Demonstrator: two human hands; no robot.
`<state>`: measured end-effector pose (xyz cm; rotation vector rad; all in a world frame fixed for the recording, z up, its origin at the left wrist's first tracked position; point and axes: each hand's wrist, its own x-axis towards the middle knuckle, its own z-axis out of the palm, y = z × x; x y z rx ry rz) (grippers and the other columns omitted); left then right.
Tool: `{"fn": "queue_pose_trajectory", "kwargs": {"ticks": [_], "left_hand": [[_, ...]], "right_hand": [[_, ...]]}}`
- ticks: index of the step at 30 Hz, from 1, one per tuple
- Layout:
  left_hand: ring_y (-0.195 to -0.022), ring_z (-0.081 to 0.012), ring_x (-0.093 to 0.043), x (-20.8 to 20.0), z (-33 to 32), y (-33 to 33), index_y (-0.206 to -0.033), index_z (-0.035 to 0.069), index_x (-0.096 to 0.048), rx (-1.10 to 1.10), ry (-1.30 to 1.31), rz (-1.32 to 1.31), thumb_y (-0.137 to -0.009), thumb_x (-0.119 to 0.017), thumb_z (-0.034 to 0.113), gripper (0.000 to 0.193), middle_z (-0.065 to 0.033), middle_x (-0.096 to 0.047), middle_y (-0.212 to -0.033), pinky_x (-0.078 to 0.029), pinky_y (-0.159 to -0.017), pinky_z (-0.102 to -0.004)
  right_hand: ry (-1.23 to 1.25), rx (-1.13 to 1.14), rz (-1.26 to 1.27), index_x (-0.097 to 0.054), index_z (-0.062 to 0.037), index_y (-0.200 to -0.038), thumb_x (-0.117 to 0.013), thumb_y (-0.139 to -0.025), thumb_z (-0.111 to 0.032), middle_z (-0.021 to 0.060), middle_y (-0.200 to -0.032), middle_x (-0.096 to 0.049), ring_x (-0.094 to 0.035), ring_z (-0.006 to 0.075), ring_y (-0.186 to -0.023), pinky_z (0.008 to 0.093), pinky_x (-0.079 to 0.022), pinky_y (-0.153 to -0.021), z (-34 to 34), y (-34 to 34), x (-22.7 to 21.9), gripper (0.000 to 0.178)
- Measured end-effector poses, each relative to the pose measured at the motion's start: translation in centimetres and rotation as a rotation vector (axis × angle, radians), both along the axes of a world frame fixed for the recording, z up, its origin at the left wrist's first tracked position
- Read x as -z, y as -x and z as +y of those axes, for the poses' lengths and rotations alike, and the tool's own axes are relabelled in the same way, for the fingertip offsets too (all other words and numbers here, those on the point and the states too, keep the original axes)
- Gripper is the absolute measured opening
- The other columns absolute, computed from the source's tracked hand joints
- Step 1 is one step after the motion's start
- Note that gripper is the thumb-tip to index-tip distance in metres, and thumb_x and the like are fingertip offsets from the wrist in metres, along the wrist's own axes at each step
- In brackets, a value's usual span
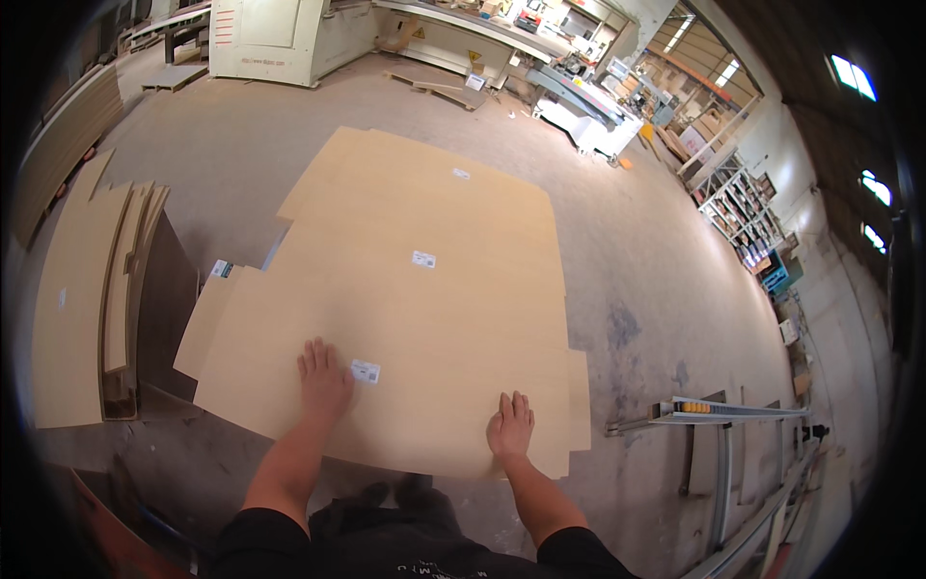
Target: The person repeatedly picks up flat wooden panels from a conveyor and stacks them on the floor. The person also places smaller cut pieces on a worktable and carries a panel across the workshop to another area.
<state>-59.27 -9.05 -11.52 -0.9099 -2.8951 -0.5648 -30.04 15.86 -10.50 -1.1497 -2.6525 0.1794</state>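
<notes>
Head view, looking down on big flat tan boards (463,309), laid out right in front, with some edges poking out past others and small white labels (366,372) on top. Seems to be the step of pressing on the near board to steady it, or maybe to line it up; hard to say which from just one look. Might call next for an even push or pull with both sides together, minding the sticking-out corners, or for a grip under the near edge for lifting. Can see the left hand (326,381) lying palm down, fingers spread a little and pointing away, just left of the nearest label. Can see the right hand (511,425) palm down too, close to the right end of the near edge, with fingers nearer together. Well apart from each other, both resting on top, not pinching or holding anything. Reaching forward and down with bare forearms, coming out of black sleeves (579,554) at the bottom, each leaning a bit toward the middle. Cannot tell about the force of the press.
</notes>
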Motion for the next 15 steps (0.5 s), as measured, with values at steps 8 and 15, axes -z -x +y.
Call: {"fn": "queue_pose_trajectory", "kwargs": {"ticks": [8, 15], "left_hand": [[-0.142, -0.0418, -0.023, 0.5, 0.5, 0.2, -0.137, -0.004, -0.043, -0.024, -0.016, 0.028, -0.086, -0.058, 0.035, 0.066, -0.0243, -0.030, -0.150, -0.017, -0.116, -0.0552], [-0.143, -0.0402, -0.021, 0.4, 0.5, 0.2, -0.138, -0.003, -0.042, -0.018, -0.001, 0.017, -0.087, -0.057, 0.035, 0.065, -0.0240, -0.030, -0.151, -0.016, -0.116, -0.0545]], "right_hand": [[-0.038, -0.003, -0.009, -0.052, -0.0095, -0.134, -0.047, -0.089, -0.020, 0.0194, -0.144, -0.042, -0.034, 0.0373, -0.138, 0.0530, -0.025, -0.112, 0.2, 0.0, 0.5, 0.046], [-0.095, -0.029, 0.021, -0.053, -0.0096, -0.133, -0.050, -0.086, -0.023, 0.0189, -0.142, -0.045, -0.036, 0.0356, -0.135, 0.0511, -0.027, -0.110, 0.4, -0.3, 1.1, 0.049]]}}
